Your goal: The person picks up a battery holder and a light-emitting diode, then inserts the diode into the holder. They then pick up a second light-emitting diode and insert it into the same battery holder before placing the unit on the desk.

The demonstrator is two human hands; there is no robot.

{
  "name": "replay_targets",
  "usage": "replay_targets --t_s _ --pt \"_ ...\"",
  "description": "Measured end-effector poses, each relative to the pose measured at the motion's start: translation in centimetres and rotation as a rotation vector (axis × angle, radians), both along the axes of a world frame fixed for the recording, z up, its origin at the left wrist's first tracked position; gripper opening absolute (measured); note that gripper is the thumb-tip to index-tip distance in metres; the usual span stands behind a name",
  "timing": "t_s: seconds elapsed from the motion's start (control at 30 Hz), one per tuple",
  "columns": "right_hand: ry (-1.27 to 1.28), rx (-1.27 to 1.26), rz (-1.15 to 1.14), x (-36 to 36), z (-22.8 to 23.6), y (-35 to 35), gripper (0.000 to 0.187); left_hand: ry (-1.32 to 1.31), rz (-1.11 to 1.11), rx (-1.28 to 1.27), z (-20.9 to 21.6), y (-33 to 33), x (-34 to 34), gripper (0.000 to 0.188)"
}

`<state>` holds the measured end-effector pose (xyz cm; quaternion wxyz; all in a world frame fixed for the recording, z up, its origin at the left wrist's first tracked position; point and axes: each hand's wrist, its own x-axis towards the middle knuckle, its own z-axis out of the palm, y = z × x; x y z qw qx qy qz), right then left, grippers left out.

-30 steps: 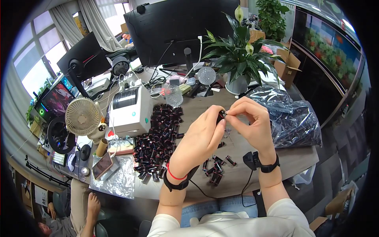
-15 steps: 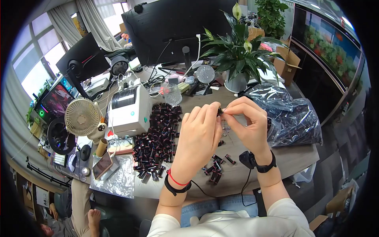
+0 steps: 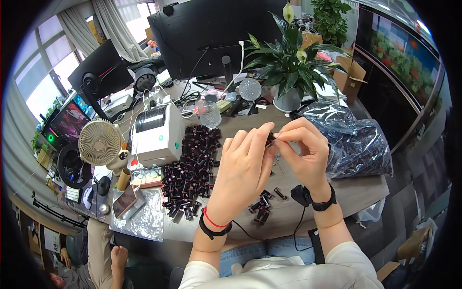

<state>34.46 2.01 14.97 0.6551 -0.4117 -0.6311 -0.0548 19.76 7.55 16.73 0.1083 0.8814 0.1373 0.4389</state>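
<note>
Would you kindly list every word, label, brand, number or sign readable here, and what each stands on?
White package, lower left: large dark printed characters, not copied out here.
Red heart: a sign beside the white boxy machine, without legible lettering.
White boxy machine: two round green marks, too small to read.
Dark part in the left hand: no readable text.
Heap of dark parts: any markings are too small.

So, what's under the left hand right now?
The table lies beneath the left hand: a big pile of small dark parts shows to its left, and a small loose cluster to the right of its wrist. Anything directly under the hand is covered.
</note>
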Motion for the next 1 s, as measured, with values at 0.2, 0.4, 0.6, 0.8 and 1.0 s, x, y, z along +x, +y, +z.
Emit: replay_targets --t_s 0.2,0.4,0.6,0.8,1.0 --pt "0.025 0.002 0.052 0.1 -0.4 0.4 0.013 0.021 -0.020 -0.056 0.6 -0.4 -0.4 0.039" --pt "0.105 -0.061 0.154 -0.3 -0.8 0.4 0.014 0.027 -0.185 -0.196 0.7 0.5 -1.5 0.044" --pt "0.301 -0.100 0.363 -1.1 -0.4 0.4 0.013 0.050 -0.361 -0.480 0.4 1.4 -2.0 0.039" --pt "0.199 -0.196 0.272 -0.3 -0.2 -0.4 0.009 0.122 -0.400 -0.568 0.7 1.6 -2.0 0.028" --pt "0.098 -0.286 0.136 -0.6 1.0 -1.7 0.010 0.209 -0.384 -0.571 0.6 2.1 -2.0 0.024"
